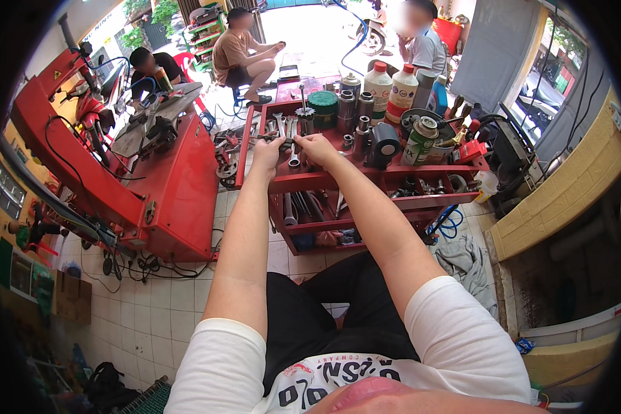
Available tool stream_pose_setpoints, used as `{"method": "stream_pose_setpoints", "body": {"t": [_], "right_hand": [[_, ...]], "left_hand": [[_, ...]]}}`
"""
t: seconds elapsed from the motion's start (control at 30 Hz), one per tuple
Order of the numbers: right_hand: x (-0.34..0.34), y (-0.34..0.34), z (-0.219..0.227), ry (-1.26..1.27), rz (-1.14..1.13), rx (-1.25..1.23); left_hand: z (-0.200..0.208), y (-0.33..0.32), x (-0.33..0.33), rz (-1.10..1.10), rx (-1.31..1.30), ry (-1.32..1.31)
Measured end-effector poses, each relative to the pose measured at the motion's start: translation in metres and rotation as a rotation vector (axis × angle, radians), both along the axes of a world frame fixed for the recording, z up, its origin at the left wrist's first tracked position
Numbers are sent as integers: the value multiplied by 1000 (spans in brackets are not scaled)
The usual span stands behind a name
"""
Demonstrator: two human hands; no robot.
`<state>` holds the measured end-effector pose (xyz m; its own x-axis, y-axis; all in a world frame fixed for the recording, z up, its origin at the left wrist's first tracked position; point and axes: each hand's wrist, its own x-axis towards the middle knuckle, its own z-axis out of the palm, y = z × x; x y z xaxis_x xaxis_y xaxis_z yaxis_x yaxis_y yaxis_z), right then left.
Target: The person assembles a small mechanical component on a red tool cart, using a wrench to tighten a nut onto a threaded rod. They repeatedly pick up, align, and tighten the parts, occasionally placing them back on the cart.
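Both my arms reach out over the top tray of a red tool cart point(283, 185). My left hand point(269, 148) is closed in a pinch over the tray's left part. Close beside it, my right hand point(314, 149) has its thumb and fingers pressed together. A small dark piece point(288, 140) shows between the fingertips of the two hands; its kind is too small to tell. Silver combination wrenches point(294, 161) lie on the tray around the fingertips. Just beyond my right hand stand a toothed metal part point(305, 112) and a green round tin point(322, 103).
White bottles with red caps point(377, 84), metal sockets point(361, 131) and a green-and-white can point(421, 138) crowd the cart's right. A red machine point(179, 186) stands left, with cables point(145, 265) on the tiles. Several people point(245, 52) are farther off. A grey cloth point(468, 265) lies right.
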<state>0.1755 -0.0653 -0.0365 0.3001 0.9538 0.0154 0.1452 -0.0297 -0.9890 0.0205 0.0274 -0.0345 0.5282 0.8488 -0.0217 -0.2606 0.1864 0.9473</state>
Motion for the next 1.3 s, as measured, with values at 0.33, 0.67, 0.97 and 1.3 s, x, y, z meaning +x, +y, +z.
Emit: {"method": "stream_pose_setpoints", "body": {"t": [0.33,0.67,0.97,1.3], "right_hand": [[5,3,-5,-9,-17,10],[4,3,-6,109,18,57],[3,9,-7,30,-22,6],[4,7,-7,20,-1,12]], "left_hand": [[1,-1,4,0,-11,-12],[5,-6,2,5,-28,-19],[2,0,0,8,-16,3],[0,0,0,11,-24,-2]]}}
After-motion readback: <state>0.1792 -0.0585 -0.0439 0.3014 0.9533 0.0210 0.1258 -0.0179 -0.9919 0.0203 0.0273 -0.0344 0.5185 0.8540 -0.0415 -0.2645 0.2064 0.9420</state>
